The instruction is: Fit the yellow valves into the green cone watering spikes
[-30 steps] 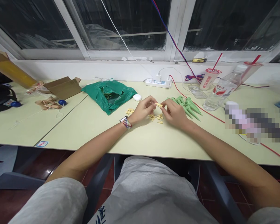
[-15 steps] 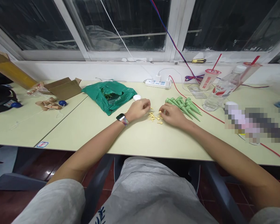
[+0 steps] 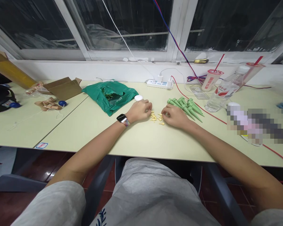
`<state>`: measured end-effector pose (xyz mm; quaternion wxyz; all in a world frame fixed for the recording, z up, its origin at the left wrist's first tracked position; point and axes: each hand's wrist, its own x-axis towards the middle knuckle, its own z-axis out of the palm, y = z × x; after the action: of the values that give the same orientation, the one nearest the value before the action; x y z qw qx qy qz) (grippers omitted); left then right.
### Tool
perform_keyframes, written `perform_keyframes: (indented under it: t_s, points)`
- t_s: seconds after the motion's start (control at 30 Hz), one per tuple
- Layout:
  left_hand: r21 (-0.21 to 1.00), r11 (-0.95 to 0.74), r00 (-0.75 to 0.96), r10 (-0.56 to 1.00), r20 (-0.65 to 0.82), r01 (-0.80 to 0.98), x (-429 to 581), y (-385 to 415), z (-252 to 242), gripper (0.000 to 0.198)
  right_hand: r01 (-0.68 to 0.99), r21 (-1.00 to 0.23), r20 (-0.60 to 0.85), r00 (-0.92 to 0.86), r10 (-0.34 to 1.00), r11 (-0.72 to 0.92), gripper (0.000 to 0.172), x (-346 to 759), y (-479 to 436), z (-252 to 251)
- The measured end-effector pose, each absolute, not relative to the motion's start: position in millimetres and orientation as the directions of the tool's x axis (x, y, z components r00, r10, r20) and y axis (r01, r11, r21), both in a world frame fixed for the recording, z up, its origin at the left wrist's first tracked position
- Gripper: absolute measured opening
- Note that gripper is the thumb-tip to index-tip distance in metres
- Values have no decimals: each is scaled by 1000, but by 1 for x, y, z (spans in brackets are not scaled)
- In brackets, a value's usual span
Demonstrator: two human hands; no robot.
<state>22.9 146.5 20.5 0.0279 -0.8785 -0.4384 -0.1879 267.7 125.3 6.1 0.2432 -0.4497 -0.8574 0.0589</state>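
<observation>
Head view: left hand [image 3: 139, 110] and right hand [image 3: 176, 115] flank the yellow pegs [image 3: 155, 118], fingers curled; whether they grip 1 is unclear.

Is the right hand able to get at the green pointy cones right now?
Probably yes. The right hand rests on the table right beside the green cones, and nothing lies between them.

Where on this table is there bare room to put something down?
Bare: the table strip from the hands to its near edge, and the wide patch in front of the green bag. Crowded: yellow pieces between the left hand and right hand; green cones, bottle and cup to their right.
</observation>
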Motion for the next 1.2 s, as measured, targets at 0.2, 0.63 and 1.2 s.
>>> perform_keyframes:
  t_s: [0.2, 0.63, 1.2]
  points:
    - [292, -727, 662, 687, 300, 622, 29, 139, 22, 29, 644, -326, 425, -555, 716, 692, 21, 269, 125, 5]
    - [365, -768, 731, 628, 268, 526, 31, 140, 24, 13, 473, -317, 401, -719, 568, 822, 13, 272, 124, 4]
    - [458, -491, 512, 854, 86, 741, -34, 154, 77, 22, 519, -322, 448, -654, 610, 792, 22, 273, 126, 7]
